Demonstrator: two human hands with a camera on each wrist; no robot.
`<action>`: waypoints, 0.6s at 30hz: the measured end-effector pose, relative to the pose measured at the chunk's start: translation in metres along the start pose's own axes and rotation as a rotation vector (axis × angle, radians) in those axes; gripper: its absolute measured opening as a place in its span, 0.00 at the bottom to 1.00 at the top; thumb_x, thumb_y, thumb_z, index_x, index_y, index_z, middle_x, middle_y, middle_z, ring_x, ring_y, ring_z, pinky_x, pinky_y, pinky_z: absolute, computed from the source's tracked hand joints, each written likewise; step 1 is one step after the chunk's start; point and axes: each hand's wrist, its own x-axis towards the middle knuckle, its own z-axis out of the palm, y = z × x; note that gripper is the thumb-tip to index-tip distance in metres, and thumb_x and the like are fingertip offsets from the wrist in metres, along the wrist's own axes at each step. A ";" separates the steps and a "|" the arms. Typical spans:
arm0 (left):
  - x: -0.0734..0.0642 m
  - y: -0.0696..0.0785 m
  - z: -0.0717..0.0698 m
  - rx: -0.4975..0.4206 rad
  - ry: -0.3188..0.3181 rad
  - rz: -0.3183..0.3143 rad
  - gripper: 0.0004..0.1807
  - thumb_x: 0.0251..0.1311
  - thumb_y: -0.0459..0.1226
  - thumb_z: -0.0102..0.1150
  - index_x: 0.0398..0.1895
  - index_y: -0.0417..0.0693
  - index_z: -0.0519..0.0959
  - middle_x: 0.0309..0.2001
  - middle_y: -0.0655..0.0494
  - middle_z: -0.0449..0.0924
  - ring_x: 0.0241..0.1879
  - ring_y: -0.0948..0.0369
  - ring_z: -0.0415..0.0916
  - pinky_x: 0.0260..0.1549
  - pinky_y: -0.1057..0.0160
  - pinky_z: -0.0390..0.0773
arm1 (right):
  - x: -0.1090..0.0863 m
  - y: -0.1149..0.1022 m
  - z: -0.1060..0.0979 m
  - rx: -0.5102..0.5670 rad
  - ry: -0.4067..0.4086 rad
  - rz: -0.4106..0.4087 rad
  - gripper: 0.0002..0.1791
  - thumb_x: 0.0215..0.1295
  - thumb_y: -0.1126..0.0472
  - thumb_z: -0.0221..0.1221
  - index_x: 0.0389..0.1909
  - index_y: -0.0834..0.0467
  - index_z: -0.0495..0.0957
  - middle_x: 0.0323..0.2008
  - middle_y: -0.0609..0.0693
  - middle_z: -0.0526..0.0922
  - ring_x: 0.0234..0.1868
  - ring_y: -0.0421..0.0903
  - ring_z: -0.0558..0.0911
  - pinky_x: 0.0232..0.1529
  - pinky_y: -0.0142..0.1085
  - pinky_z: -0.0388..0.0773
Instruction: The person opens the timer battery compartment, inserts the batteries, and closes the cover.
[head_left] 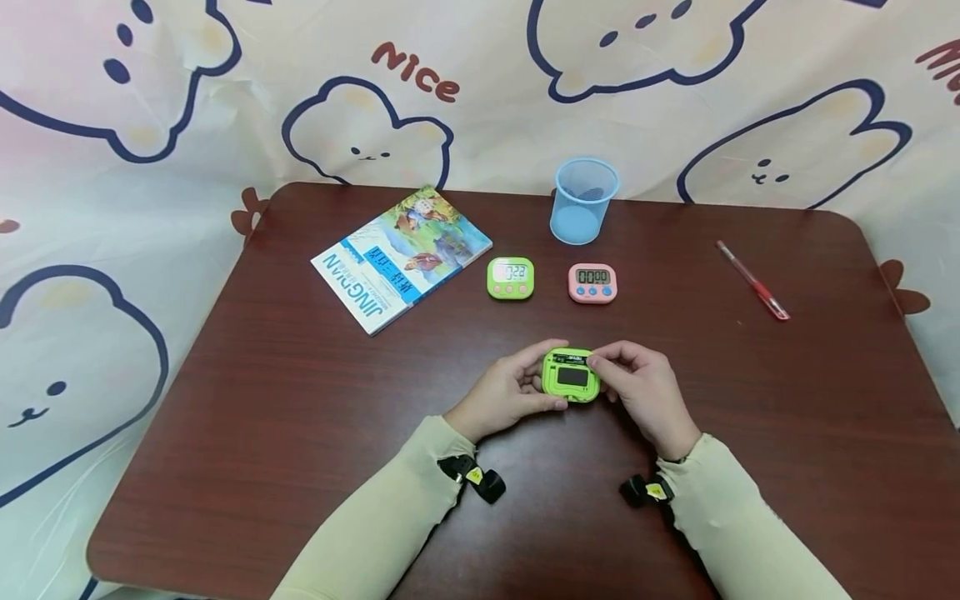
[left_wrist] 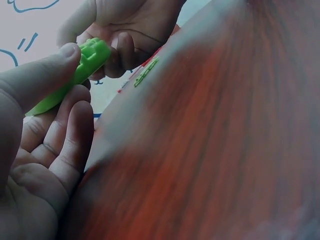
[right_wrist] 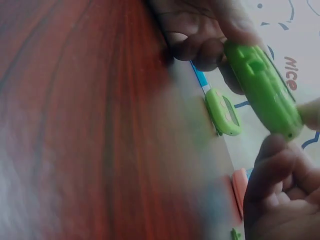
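A green digital timer (head_left: 572, 375) is held over the table, its back facing up with a dark rectangle and a dark strip near one edge. My left hand (head_left: 517, 385) grips its left side, thumb along the near edge and index finger along the far edge. At the upper right corner, my right hand (head_left: 645, 390) pinches the timer between thumb and fingers. The right wrist view shows the side of the timer (right_wrist: 265, 90), with a notch in it. In the left wrist view, a thin green piece (left_wrist: 146, 72) lies on the table beyond the hands.
Beyond the hands lie another green timer (head_left: 511, 278) and a pink timer (head_left: 592, 283). A book (head_left: 401, 260) is at the back left, a blue cup (head_left: 584, 202) at the back, and a red pen (head_left: 753, 281) at the right of the brown table (head_left: 300, 433).
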 end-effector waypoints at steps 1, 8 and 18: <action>0.000 0.000 0.000 -0.003 0.005 0.001 0.40 0.57 0.28 0.71 0.73 0.44 0.65 0.54 0.44 0.83 0.45 0.62 0.82 0.40 0.66 0.84 | 0.000 0.000 0.001 -0.006 0.008 0.000 0.11 0.69 0.59 0.64 0.40 0.64 0.84 0.27 0.47 0.82 0.21 0.43 0.74 0.22 0.35 0.77; 0.001 -0.001 0.000 -0.038 0.044 0.028 0.41 0.57 0.26 0.69 0.74 0.41 0.62 0.55 0.40 0.82 0.45 0.60 0.82 0.40 0.66 0.84 | -0.002 0.004 0.005 0.080 -0.024 -0.077 0.13 0.71 0.60 0.62 0.51 0.64 0.81 0.29 0.53 0.80 0.22 0.44 0.75 0.21 0.37 0.78; 0.001 -0.003 -0.003 -0.133 0.068 0.032 0.43 0.58 0.25 0.68 0.76 0.41 0.60 0.56 0.39 0.81 0.47 0.60 0.82 0.44 0.65 0.83 | 0.001 0.010 -0.001 0.047 -0.307 -0.219 0.45 0.57 0.74 0.70 0.75 0.58 0.61 0.55 0.61 0.77 0.38 0.46 0.83 0.37 0.31 0.82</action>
